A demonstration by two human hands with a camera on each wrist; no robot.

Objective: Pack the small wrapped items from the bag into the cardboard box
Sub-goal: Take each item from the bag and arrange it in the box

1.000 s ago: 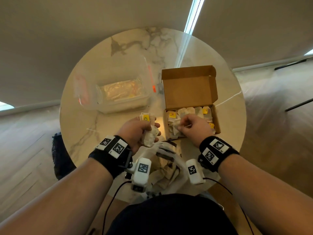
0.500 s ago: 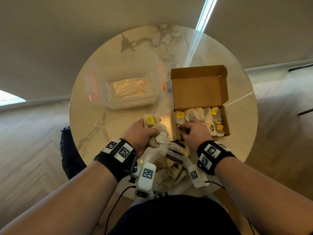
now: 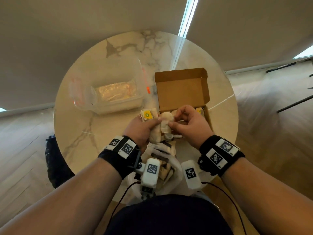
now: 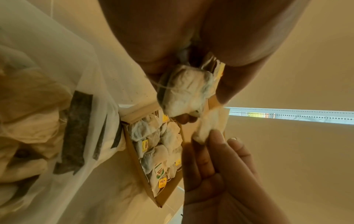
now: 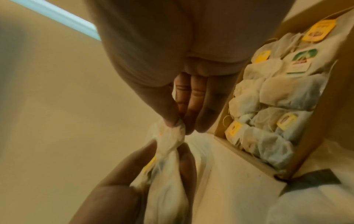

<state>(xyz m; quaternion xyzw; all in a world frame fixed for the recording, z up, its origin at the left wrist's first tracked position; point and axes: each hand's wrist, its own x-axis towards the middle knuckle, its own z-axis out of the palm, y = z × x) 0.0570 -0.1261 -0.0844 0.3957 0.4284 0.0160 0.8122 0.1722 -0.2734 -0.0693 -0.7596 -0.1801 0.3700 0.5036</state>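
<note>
My left hand [image 3: 144, 128] grips a bunch of small wrapped tea bags [image 3: 156, 134] with yellow tags, held just left of the open cardboard box [image 3: 182, 92]. My right hand [image 3: 186, 121] pinches the top of one white tea bag [image 3: 166, 118] from that bunch between thumb and finger; the pinch shows in the right wrist view [image 5: 172, 130]. Several wrapped tea bags [image 4: 159, 145] lie in rows inside the box [image 5: 275, 106]. The white plastic bag [image 3: 165, 160] with dark print lies on the table near my body, between my wrists.
A clear plastic container [image 3: 115, 92] with an orange-clipped lid stands on the round marble table [image 3: 76, 129], left of the box. A dark object [image 3: 54, 160] sits on the floor by the table's left edge.
My right hand has left the box's inside and moved left to the bunch in my left hand, where it now pinches one tea bag. The left hand has risen slightly towards the box.
</note>
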